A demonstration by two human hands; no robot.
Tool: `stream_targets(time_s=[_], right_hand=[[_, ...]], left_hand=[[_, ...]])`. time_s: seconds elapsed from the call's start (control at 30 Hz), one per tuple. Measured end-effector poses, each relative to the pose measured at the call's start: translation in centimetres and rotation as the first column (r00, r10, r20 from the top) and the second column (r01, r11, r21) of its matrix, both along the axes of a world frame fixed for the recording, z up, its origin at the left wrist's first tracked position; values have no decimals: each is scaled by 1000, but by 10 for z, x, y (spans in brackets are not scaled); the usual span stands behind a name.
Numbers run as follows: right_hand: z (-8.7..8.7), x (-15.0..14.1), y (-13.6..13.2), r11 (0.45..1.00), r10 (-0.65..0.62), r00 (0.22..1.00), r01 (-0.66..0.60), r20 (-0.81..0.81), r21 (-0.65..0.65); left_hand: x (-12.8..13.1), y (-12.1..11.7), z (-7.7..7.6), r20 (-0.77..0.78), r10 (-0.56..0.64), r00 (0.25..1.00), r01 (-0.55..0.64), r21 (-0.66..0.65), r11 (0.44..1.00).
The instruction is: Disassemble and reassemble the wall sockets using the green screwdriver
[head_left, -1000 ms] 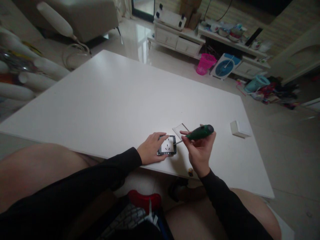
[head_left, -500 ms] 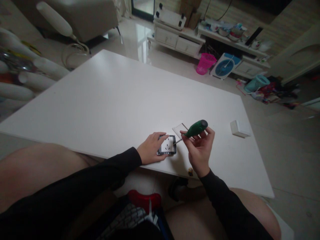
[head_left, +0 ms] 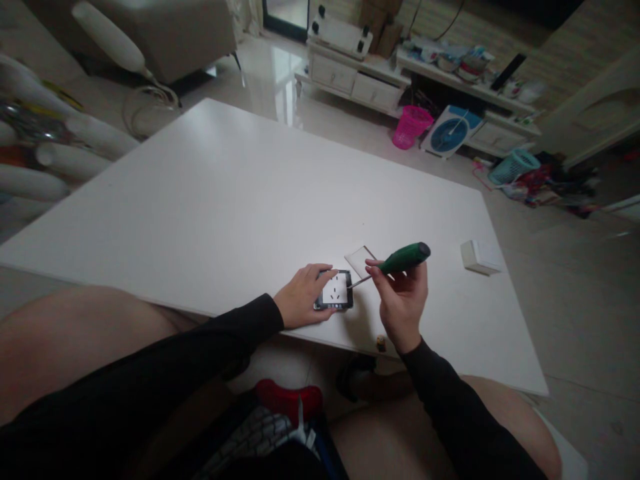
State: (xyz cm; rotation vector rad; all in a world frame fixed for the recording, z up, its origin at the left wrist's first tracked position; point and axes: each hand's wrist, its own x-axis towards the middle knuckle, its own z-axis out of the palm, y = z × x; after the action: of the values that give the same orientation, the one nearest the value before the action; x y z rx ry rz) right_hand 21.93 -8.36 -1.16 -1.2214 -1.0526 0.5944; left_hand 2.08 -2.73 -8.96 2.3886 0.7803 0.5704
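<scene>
Left hand [head_left: 300, 297] pins the wall socket [head_left: 335, 291] flat at the tabletop's [head_left: 225, 200] near edge, fingers curled over its left side. Right hand [head_left: 400, 300] fingers closed on the green screwdriver [head_left: 400, 259], tip at the socket's right edge. Best: keep the socket pressed flat, blade seated, light steady force.

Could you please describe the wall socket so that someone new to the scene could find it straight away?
On the white table, look at its near edge, where the left hand pins the socket down. It is the dark-framed square with a white face, unlike the plain clear plate just behind.
</scene>
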Motion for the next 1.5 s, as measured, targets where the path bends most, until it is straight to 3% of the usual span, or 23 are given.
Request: stream_targets(time_s=[0.2,0.43,0.7,0.97,1.13,1.27,1.4,1.5], right_hand=[[3,-1,-4,996,85,996,-85,-29,14],[2,-2,0,1000,14,999,-14,-49,12],[2,-1,-2,994,106,994,-105,-27,42],[-2,1,0,999,13,1000,-12,19,-38],[4,-1,-1,998,69,998,-69,0,4],[5,8,1,999,0,1000,1,-17,43],[10,25,5,993,-46,986,62,161,-96],[17,34,8,944,154,901,-14,405,-328]], left_hand=[[0,0,0,-6,-3,1000,3,5,1000],[0,1,0,-1,-5,1000,5,15,1000],[0,0,0,-13,-4,1000,4,12,1000],[0,0,3,-19,-8,1000,8,8,1000],[0,0,2,-17,-6,1000,6,15,1000],[0,0,0,-13,-10,1000,10,14,1000],[0,0,-1,-12,-8,1000,8,13,1000],[0,1,0,-13,-7,1000,7,21,1000]])
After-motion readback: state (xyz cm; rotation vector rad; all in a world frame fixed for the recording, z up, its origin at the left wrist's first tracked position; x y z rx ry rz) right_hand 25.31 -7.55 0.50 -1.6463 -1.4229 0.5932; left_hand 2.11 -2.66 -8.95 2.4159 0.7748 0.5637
